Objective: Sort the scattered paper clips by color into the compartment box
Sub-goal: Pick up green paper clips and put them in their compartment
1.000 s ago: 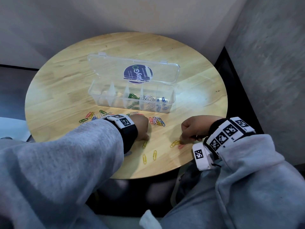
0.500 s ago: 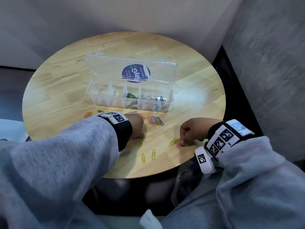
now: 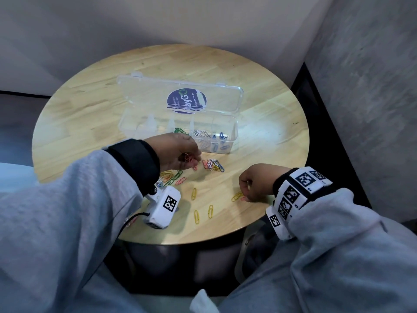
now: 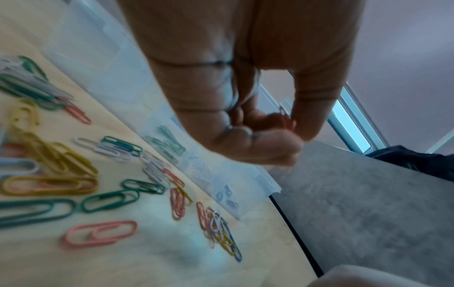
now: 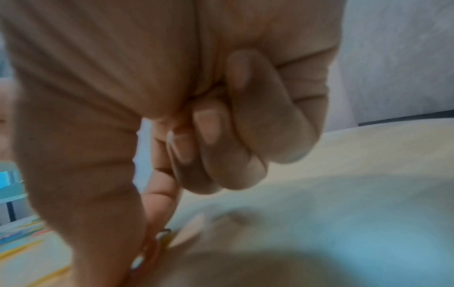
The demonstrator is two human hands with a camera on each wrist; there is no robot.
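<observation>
The compartment box [image 3: 178, 129] stands open near the middle of the round wooden worktop [image 3: 90, 114], its clear lid [image 3: 146, 96] tilted back behind it; green clips [image 3: 180, 131] lie in one middle compartment, white clips [image 3: 201, 134] in the next toward the right end, blue clips [image 3: 222, 137] in the end one; the compartments toward the left end are too unclear to judge.

The left hand [image 3: 178, 150] hovers just in front of the box, above the worktop; its fingers [image 4: 317, 108] and thumb are curled and pinch a red clip [image 3: 188, 158]; in the left wrist view the clip [image 4: 286, 117] shows between thumb tip and forefinger, though blurred.

Scattered clips lie in front of the box: a mixed heap [image 3: 214, 165] of white, blue, yellow and pink ones just beside the held clip; another heap [image 3: 170, 177] of yellow, green and pink under the left wrist; three yellow clips [image 3: 196, 216] nearer the worktop's front edge.

The right hand [image 3: 257, 185] rests at the front right of the box, near the edge, fingers curled into a loose fist; thumb and forefinger tips press on a pink clip [image 3: 243, 198] that lies touching a yellow clip [image 3: 236, 196]; the right wrist view is too blurred to tell whether the clip is off the surface.
</observation>
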